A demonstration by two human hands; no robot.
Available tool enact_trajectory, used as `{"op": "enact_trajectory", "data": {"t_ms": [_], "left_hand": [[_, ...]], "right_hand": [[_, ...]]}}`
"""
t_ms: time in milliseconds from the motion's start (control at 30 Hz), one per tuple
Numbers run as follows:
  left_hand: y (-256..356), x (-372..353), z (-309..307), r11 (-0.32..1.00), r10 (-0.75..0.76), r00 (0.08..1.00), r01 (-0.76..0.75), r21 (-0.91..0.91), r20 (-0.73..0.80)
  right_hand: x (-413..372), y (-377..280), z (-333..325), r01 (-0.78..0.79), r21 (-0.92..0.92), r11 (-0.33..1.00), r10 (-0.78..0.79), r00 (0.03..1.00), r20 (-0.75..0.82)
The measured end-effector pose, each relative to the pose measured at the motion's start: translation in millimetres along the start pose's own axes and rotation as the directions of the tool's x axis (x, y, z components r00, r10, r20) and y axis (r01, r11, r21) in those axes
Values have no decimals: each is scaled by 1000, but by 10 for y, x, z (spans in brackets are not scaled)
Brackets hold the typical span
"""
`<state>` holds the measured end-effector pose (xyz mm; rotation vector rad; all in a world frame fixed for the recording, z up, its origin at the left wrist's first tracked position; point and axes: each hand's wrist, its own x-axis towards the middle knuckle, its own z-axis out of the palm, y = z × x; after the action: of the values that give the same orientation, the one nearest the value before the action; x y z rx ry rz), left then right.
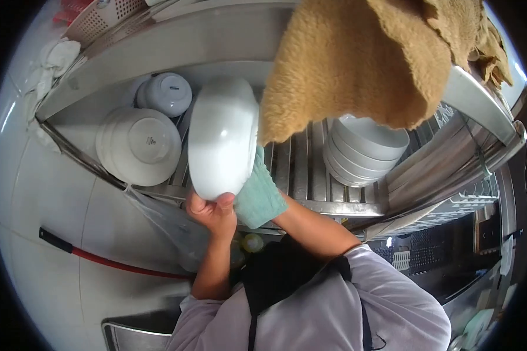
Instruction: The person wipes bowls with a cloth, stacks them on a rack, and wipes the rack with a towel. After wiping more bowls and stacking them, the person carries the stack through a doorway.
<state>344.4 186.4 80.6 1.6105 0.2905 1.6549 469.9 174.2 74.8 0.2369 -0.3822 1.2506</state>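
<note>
A large white bowl (pixel 221 137) is tipped on its side above the slatted metal rack, its outer wall towards the left. My left hand (pixel 212 212) grips its lower rim, thumb on the outside. A pale green cloth (pixel 257 196) covers my right hand and reaches in at the bowl's open side. Only my right forearm (pixel 313 225) shows clearly; the fingers are hidden by the cloth and bowl. To the left stand upturned white plates or bowls (pixel 146 140) and a smaller upturned bowl (pixel 168 93). A stack of several white bowls (pixel 366 149) sits to the right.
A brown towel (pixel 357 64) hangs over the rack (pixel 304 169) at the top, partly covering the view. Below left, a red pole with a black grip (pixel 111 260) crosses the tiles. A perforated basket (pixel 102 20) is at upper left, a metal tray (pixel 134 336) at lower left.
</note>
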Motion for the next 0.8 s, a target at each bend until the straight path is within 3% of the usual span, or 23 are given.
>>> {"op": "enact_trajectory", "data": {"t_ms": [33, 133, 167, 233, 267, 333, 367, 433, 467, 500, 567, 600, 633, 700, 733, 800], "left_hand": [[14, 20, -13, 999, 24, 999, -26, 40, 44], [454, 142, 170, 974, -150, 988, 153, -169, 29], [517, 179, 190, 974, -179, 983, 183, -136, 39], [577, 231, 228, 969, -233, 971, 237, -71, 58], [571, 212, 260, 966, -250, 968, 248, -69, -9], [511, 163, 343, 961, -273, 952, 266, -71, -138], [458, 149, 362, 985, -173, 977, 175, 3, -128], [335, 95, 388, 989, 25, 996, -12, 150, -85], [245, 142, 365, 927, 234, 971, -236, 293, 42], [249, 167, 315, 895, 246, 966, -259, 363, 83], [240, 207, 203, 866, 240, 962, -272, 420, 130], [222, 215, 133, 875, 224, 965, -261, 409, 136], [226, 219, 81, 883, 210, 967, -250, 398, 144], [423, 208, 36, 816, 298, 917, -389, 428, 265], [507, 214, 51, 801, 357, 884, -456, 387, 302], [545, 265, 30, 763, 455, 784, -588, 269, 422]], "right_hand": [[-2, -38, 8, 31, -35, 999, -31, 999, -8], [-3, -161, -11, 101, -142, 985, -108, 993, -40], [8, -224, -18, 75, -89, 993, -87, 987, -134], [13, -278, 218, 81, -215, 973, -139, 953, -270], [7, -282, 307, 77, -276, 958, -170, 928, -332], [-94, -233, 328, 15, -282, 959, -98, 954, -282], [-178, -186, 328, -11, -285, 958, -65, 965, -256], [-415, 64, 316, -73, -592, 803, -150, 936, -320], [-493, 107, 366, -123, -622, 773, -169, 906, -388], [-565, 155, 447, -177, -644, 744, -187, 871, -455], [-647, 146, 960, -272, -466, 842, -127, 739, -661], [-605, 167, 944, -139, -699, 702, -371, 766, -525], [-563, 92, 899, -47, -826, 561, -475, 800, -368], [-445, -68, 912, 58, -877, 476, -547, 801, -244], [-361, -149, 871, 60, -868, 494, -529, 812, -245], [-260, -293, 635, -74, -727, 683, -374, 819, -434]]}}
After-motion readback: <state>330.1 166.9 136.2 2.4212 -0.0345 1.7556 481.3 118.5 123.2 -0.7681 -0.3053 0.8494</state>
